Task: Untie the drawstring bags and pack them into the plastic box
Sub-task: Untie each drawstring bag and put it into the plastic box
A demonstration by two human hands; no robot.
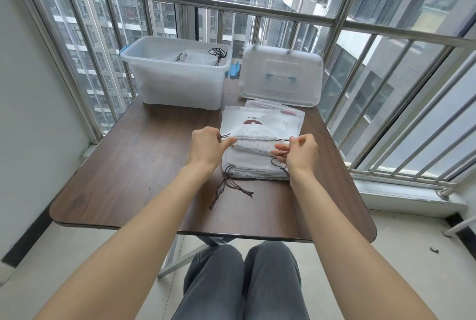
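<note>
At the brown table [134, 165] we note our left hand [206, 145] and right hand [300, 151] each pinching an end of the top white drawstring bag [253, 143] on the stack [257, 169], its mouth stretched between them, plastic box [177, 74] at the far edge, lid [282, 74] beside it.

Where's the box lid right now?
In the head view, the lid leans against the railing at the table's far right, beside the plastic box.

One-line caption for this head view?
Both hands, left hand and right hand, pinch the top drawstring bag cords, plastic box open behind.
</note>
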